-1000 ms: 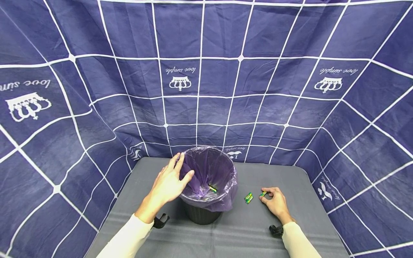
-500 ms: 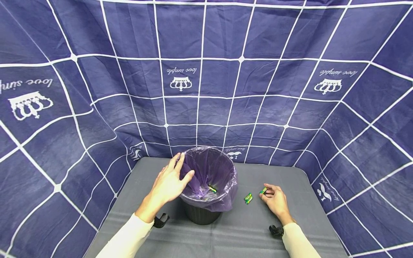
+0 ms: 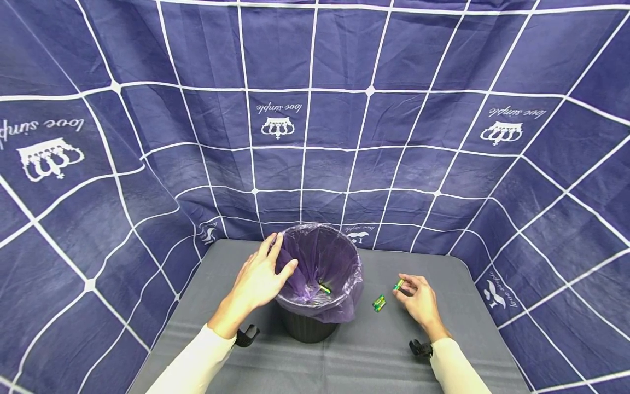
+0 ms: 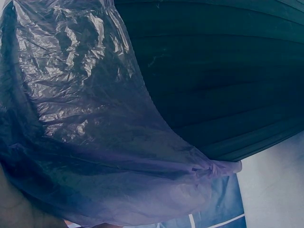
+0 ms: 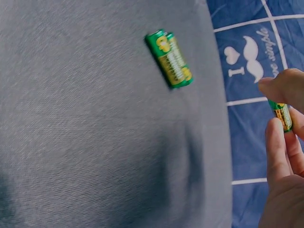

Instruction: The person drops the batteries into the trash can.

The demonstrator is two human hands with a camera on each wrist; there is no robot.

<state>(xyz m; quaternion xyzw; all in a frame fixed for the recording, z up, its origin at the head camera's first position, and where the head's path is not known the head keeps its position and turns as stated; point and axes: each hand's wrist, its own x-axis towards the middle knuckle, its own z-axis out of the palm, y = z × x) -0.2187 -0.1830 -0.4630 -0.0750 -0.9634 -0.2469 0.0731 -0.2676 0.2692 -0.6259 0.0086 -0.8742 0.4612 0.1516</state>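
Note:
My right hand [image 3: 419,302] pinches a green-and-yellow battery [image 3: 399,284] between thumb and fingertips; the right wrist view shows the same battery [image 5: 282,115] above the tabletop. Two more batteries [image 3: 379,303] lie side by side on the table, just left of that hand. My left hand [image 3: 258,276] rests at the left rim of a black trash bin [image 3: 308,328], fingers extended and thumb toward its opening. A purple plastic bag [image 3: 327,249] lines the bin and folds over its rim. Inside the bag lies another battery [image 3: 324,288].
The grey tabletop [image 3: 374,355] carries everything. A blue curtain [image 3: 334,164] with white grid lines surrounds the table at the back and both sides. A black wrist strap [image 3: 247,335] is on the left arm, with another strap [image 3: 420,348] on the right.
My right hand has lifted its battery off the table and moved slightly away from me and to the left. The left hand stays at the bin rim.

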